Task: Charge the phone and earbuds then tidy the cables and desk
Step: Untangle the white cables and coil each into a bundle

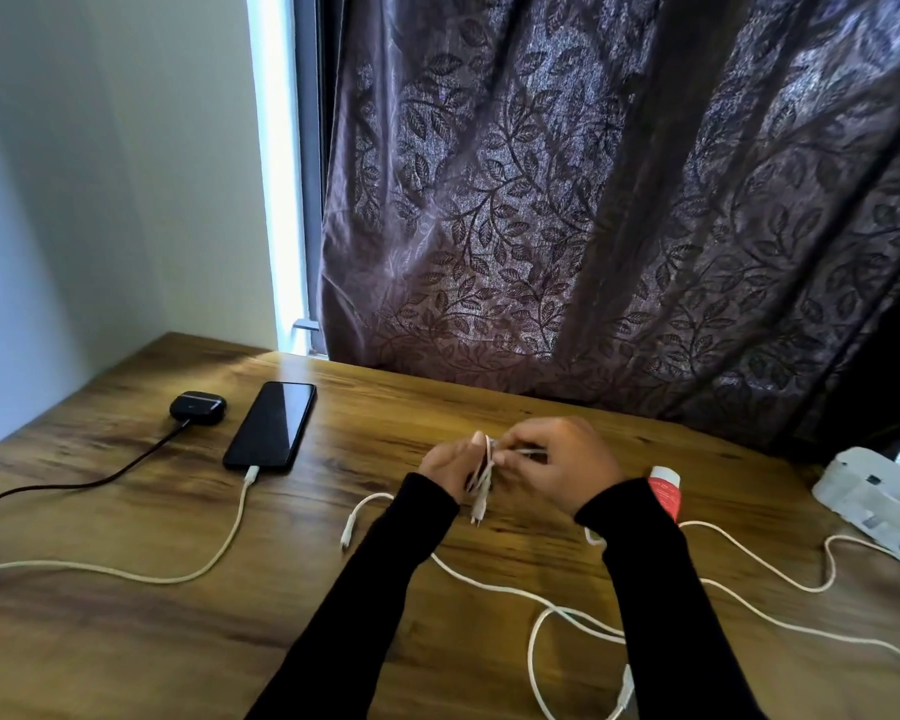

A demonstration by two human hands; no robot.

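Gripping coiled white cable (484,475) mid-desk (333,641): both hands, left (450,467), right (557,467); phone (271,426) well apart left.

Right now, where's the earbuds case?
In the head view, the earbuds case sits far left on the desk, just left of the phone, with a black cable plugged in.

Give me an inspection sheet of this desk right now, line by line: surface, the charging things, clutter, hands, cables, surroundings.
Surface: wooden desk, dark grain.
Job's things: phone lying flat, screen dark, white cable plugged into its near end; black earbuds case with black cable attached.
Clutter: red and white tube; white packaging at the right edge.
Hands: left hand holds a coiled white cable bundle; right hand pinches its strand.
Cables: loose white cables sprawl across the near right.
Surroundings: leaf-patterned curtain, white wall.
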